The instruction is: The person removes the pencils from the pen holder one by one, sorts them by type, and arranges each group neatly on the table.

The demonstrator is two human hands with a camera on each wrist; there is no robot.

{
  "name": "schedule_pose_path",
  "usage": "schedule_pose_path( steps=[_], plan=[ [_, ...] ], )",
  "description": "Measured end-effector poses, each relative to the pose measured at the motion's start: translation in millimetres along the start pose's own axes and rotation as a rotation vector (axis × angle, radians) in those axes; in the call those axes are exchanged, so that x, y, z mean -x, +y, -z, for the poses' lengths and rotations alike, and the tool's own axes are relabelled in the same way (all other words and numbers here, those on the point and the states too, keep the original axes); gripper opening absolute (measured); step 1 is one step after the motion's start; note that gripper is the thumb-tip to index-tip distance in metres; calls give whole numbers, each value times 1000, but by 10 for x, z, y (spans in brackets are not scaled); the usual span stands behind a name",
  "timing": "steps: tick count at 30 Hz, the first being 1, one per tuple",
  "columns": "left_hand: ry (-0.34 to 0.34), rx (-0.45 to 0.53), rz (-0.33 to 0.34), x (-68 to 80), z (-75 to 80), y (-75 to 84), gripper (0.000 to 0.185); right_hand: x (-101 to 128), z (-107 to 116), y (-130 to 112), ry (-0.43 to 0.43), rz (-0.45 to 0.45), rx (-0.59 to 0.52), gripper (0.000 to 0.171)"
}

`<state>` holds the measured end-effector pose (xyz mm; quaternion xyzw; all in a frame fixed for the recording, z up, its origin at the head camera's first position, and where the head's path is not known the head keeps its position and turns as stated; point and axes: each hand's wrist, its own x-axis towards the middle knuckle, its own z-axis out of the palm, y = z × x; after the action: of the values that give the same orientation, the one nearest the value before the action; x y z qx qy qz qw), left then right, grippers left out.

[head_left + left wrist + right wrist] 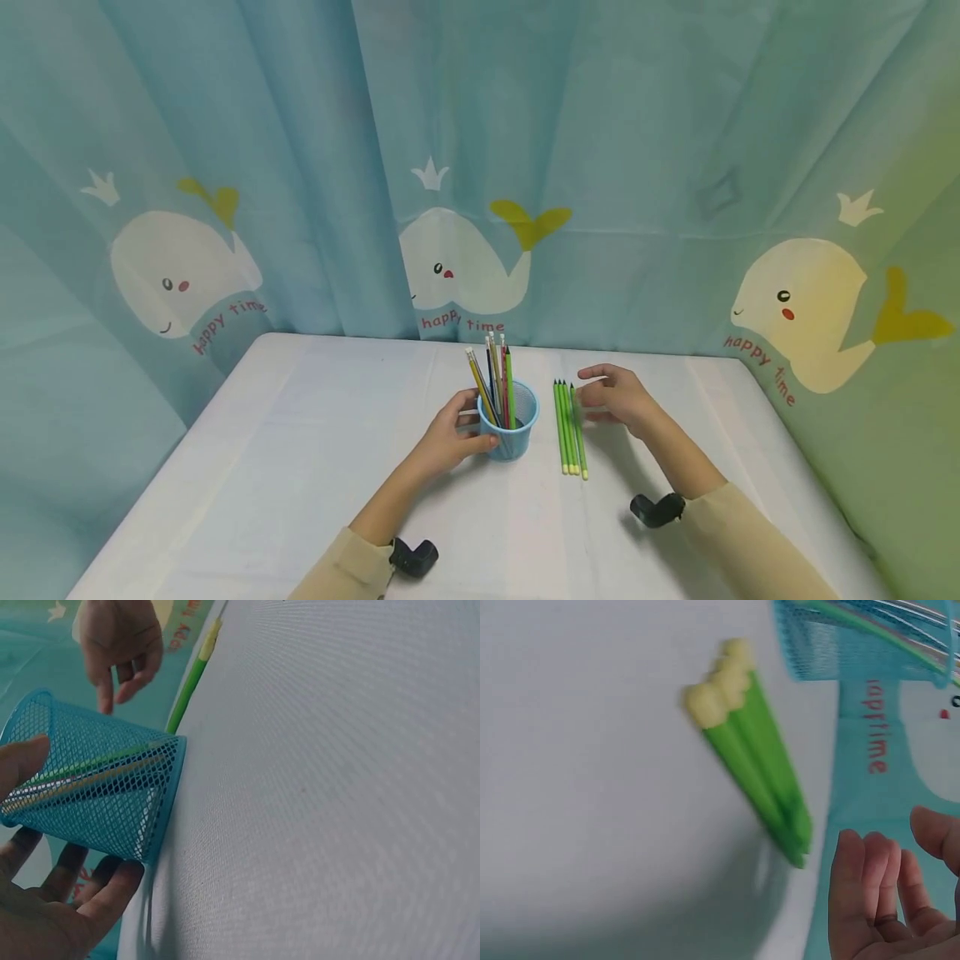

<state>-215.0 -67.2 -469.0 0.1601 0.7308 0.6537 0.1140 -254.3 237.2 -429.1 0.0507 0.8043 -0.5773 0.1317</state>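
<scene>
Left hand (448,440) curls its grip round the mesh cup (510,430); right hand (617,395) hovers spread beside blurred green pencils (570,427).

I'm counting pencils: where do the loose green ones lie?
In the head view, the green pencils lie side by side on the white table, between the blue mesh cup and the right hand.

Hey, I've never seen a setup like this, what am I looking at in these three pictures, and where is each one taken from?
There is no machine here: a person works with bare hands and wears three cameras. The big picture comes from the head, looking down at a white table. The other two come from the black cameras strapped to each wrist. The left hand grips a blue mesh cup that holds several pencils. The right hand hovers, fingers relaxed, beside a row of green pencils lying on the table; it holds nothing. Behind hangs a whale-print curtain.
</scene>
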Motion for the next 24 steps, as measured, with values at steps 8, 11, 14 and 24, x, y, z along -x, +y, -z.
schedule_pose_path(
  steps=[8, 11, 14, 24],
  plan=[
    [-3, -1, 12, 17, -14, -13, 75, 74, -54, -64, -43, 63, -65, 49],
    [4, -9, 12, -1, 0, -3, 75, 107, -165, -115, -42, 102, -84, 47],
    [3, -19, 12, 2, 4, -3, 76, 149, -292, -161, -49, 153, -75, 45],
    [12, -16, 9, 0, -13, -2, 74, 160, -563, -298, -56, 245, -87, 45]
  ],
)
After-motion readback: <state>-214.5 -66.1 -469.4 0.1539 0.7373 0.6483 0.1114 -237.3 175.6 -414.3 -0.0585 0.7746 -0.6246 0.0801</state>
